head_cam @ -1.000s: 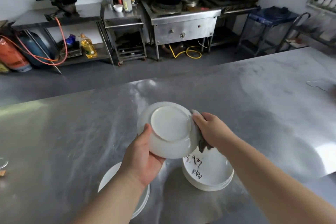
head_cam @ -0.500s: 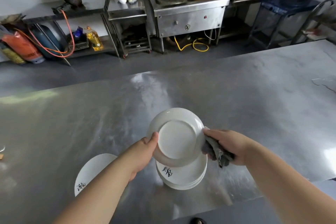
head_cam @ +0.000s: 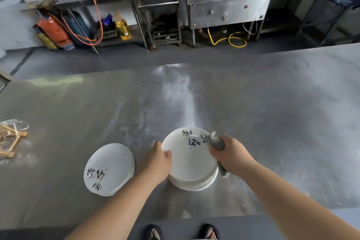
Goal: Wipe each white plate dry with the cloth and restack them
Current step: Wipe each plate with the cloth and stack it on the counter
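Fingers of the left hand (head_cam: 157, 159) curled over the top plate's (head_cam: 190, 159) rim on the stack (head_cam: 194, 183); the right hand (head_cam: 231, 157) clenched the grey cloth (head_cam: 216, 143) beside it.

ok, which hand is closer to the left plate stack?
Left. The left hand grips the top plate at its left rim, just right of the left stack; the right hand holds the cloth at that plate's far side.
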`<state>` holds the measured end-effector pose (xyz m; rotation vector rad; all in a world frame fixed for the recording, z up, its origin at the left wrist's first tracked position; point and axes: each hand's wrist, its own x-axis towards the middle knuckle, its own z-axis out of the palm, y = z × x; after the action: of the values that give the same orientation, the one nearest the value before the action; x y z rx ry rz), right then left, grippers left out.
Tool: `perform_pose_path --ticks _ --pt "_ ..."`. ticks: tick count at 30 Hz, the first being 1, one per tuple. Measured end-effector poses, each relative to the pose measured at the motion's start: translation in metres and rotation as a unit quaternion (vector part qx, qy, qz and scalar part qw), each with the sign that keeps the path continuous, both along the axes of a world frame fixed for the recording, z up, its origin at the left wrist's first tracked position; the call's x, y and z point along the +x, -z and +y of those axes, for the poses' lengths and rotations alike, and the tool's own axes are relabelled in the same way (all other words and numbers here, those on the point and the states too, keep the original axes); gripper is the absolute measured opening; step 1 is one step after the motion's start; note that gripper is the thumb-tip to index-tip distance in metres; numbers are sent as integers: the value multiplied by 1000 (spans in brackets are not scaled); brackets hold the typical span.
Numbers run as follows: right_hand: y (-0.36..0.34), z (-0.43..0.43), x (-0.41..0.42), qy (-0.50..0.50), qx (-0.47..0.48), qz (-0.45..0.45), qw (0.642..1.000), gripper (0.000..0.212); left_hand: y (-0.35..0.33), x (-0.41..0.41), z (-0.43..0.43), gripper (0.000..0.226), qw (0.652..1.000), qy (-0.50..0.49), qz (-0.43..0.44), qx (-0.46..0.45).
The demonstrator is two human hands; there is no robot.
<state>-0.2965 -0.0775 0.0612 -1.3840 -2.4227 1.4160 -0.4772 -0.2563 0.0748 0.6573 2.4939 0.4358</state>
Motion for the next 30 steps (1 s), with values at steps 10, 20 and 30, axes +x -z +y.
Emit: perform_pose_path --ticks 10,20,30 --pt "15 -14 3 -2 142 -72 987 28 20 7 -2 23 991 65 102 -51" --pt "6 -15 3 75 49 -8 996 12 35 -3 3 25 991 77 105 -39" --pt "-21 -77 -68 5 43 31 999 8 46 -110 -103 16 996 -45 71 31"
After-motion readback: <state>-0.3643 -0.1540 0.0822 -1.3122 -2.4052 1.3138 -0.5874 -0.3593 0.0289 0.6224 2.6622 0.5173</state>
